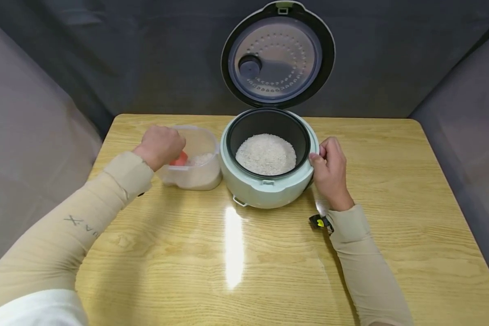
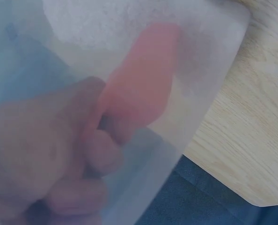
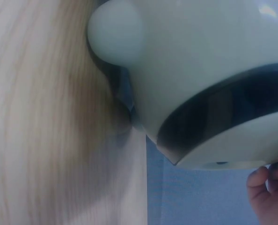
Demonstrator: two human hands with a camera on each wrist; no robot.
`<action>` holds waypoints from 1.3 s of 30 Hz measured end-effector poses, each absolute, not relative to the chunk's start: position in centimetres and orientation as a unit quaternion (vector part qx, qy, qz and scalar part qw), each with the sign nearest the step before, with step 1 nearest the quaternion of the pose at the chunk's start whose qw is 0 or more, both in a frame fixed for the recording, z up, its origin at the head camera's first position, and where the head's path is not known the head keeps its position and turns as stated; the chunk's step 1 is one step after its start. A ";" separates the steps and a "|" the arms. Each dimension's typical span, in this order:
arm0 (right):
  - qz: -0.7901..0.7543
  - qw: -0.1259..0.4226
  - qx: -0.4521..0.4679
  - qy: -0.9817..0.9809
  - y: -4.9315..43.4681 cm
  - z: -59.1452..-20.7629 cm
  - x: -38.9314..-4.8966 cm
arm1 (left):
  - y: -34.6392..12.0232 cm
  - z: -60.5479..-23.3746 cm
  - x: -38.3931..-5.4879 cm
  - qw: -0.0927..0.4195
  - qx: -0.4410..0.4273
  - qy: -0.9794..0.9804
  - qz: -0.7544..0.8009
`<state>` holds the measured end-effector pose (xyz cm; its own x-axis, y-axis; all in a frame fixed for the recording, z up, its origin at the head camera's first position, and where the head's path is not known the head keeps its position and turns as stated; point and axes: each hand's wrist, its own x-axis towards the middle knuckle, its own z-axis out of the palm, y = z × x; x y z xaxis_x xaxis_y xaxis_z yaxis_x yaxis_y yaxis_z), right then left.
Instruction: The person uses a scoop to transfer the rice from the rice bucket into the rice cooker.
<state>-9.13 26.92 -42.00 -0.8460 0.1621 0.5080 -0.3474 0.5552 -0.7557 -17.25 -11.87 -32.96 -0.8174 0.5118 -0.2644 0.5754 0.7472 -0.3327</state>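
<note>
Head view, centre: rice already in the cooker, more unscooped in the tub, left hand gripping the scoop, right hand the cooker.

The clearest writing I can see is on the beige left sleeve: a dark X-shaped character on the forearm. Nearer the wrist run a few smaller characters, slanting with the cloth; from here I can't read them as a word. A yellow mark shows on the small black device by the right cuff, too tiny to make out
</note>
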 end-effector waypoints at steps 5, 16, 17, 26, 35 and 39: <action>0.469 0.276 0.054 -0.837 26.8 -41.9 -9.1 | -11.8 -33.2 -17.4 0.098 0.290 0.931 -0.197; 0.469 0.270 0.051 -0.839 26.7 -41.9 -9.0 | -12.0 -33.9 -18.1 0.150 0.279 0.932 -0.178; 0.470 0.269 0.050 -0.839 26.7 -41.9 -9.0 | -12.0 -34.0 -18.1 0.153 0.279 0.932 -0.176; 0.474 0.267 0.044 -0.838 26.9 -41.9 -9.0 | -12.1 -34.4 -18.6 0.162 0.284 0.930 -0.169; 0.472 0.264 0.041 -0.840 26.7 -41.9 -9.0 | -12.1 -34.5 -18.7 0.163 0.286 0.931 -0.158; 0.471 0.267 0.045 -0.839 26.7 -41.9 -9.1 | -12.2 -34.7 -18.8 0.173 0.288 0.931 -0.140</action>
